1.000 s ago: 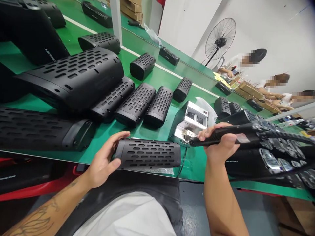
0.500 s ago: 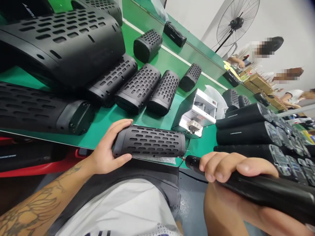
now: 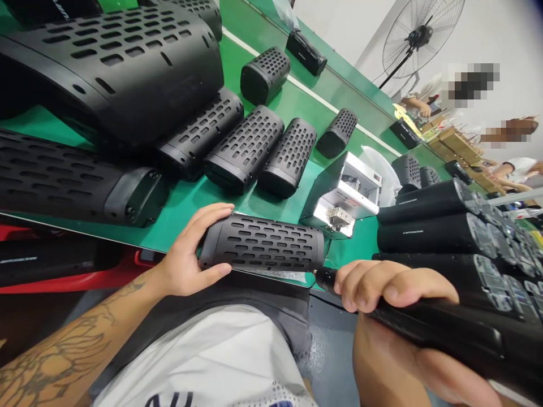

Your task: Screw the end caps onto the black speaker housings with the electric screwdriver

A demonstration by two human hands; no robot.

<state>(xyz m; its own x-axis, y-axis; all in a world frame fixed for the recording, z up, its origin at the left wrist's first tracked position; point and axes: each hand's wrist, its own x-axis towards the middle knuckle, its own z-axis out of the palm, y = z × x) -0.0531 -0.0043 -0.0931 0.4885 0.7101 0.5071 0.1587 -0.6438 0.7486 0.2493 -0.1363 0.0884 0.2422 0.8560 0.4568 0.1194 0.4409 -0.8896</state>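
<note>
A black slotted housing, shaped like a speaker shell [image 3: 267, 243], lies on its side at the near edge of the green bench. My left hand [image 3: 189, 249] is closed around its left end, thumb on the near side and fingers over the far side. In my right hand [image 3: 390, 288] is a black electric screwdriver [image 3: 441, 322], pointing left. Its tip meets the near right corner of the housing; whether a screw sits there is too small to tell. Just beyond the housing's right end stands a silver screw feeder machine [image 3: 341, 198].
More slotted housings [image 3: 246, 147] stand and lie along the bench [image 3: 182, 198]. Black units [image 3: 424, 232] are stacked at the right. A red bin [image 3: 127, 265] is below the bench at left. Co-workers [image 3: 424, 104] and a fan [image 3: 419, 37] are at the back right.
The screwdriver and my right hand have come slightly left, its tip closer against the housing's corner. My left hand keeps its hold. The whole view has shifted a little.
</note>
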